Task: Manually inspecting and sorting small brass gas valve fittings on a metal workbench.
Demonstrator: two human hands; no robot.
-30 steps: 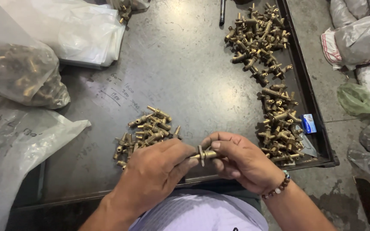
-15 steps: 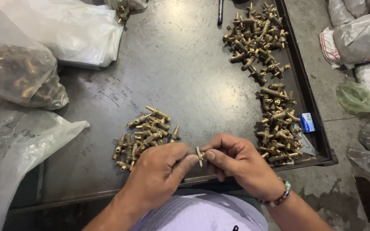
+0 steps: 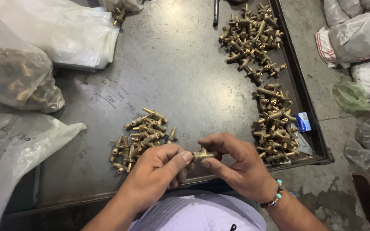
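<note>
Beaded bracelet point(image 3: 274, 197) (turquoise accents) on right wrist; striped lilac shirt point(image 3: 198, 216).

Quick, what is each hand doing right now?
Left hand: closed, pinching one end of a small brass fitting.
Right hand: closed, pinching the same fitting's other end.

clear plastic bags point(image 3: 61, 34), blue packet point(image 3: 304, 122), black pen point(image 3: 215, 13), green bag point(image 3: 352, 96) on floor
</note>
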